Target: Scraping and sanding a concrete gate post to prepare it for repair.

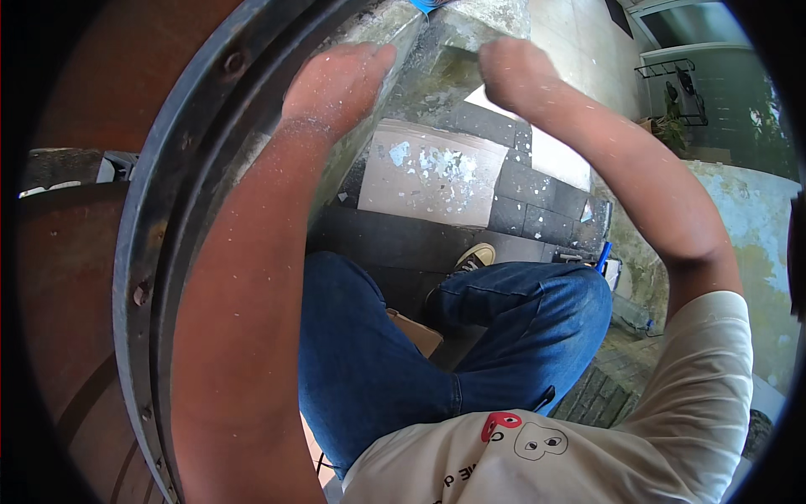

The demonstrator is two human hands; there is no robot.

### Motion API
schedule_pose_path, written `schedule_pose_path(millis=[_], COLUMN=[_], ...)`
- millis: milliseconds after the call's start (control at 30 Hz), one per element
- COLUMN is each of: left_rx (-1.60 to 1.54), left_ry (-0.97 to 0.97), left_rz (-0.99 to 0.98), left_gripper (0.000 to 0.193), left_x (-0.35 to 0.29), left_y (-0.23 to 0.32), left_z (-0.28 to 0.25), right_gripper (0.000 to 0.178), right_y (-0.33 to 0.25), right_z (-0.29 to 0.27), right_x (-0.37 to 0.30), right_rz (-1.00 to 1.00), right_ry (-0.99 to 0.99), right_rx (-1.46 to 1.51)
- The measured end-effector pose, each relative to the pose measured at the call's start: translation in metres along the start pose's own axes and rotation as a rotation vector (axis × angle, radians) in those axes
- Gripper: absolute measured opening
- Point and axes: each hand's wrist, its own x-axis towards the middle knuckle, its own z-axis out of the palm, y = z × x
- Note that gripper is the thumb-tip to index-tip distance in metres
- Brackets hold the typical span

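Note:
My left hand (340, 88) is raised at the top, close against a weathered concrete pillar (353, 160) beside a metal frame. Its fingers look curled, and whatever they may hold is hidden. To the right, my right hand (516, 76) is up at the same height, closed and slightly blurred, in front of the stained wall corner (449, 80). What it grips, if anything, does not show. A small bright blue thing (428, 4) peeks in at the top edge between the hands. Pale dust and flecks cover both forearms.
Below lies a flattened cardboard sheet (432, 181) strewn with paint flakes on dark floor tiles (378, 239). A curved metal frame (143, 210) with bolts runs down the left. A blue-handled tool (604, 256) lies beside my knee; a plant (669, 130) stands far right.

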Motion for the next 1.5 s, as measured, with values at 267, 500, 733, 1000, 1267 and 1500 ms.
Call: schedule_pose_path(millis=[267,500,733,1000,1267,1500], left_rx=[0.021,0.073,0.076,0.087,0.063,0.080], left_ry=[-0.018,-0.047,-0.008,-0.052,-0.070,-0.161], left_rz=[0.026,0.039,0.061,0.033,0.030,-0.020], left_gripper=[0.021,0.021,0.023,0.025,0.016,0.026], left_x=[0.006,0.002,0.015,0.004,0.001,0.010], left_y=[0.002,-0.001,0.007,0.003,0.004,0.011], left_z=[-0.004,-0.004,0.001,-0.006,-0.017,-0.022], right_gripper=[0.021,0.022,0.023,0.047,0.050,0.054], right_y=[0.020,0.013,0.006,0.032,-0.003,-0.005], right_z=[0.006,0.016,0.089,0.065,0.067,0.145], right_x=[-0.006,-0.027,0.009,-0.039,-0.110,-0.061], right_rz=[0.055,0.092,0.154,0.467,0.704,0.716], right_ry=[-0.061,-0.101,-0.142,-0.273,-0.336,-0.434], right_rx=[0.000,0.022,0.106,0.503,1.139,1.210])
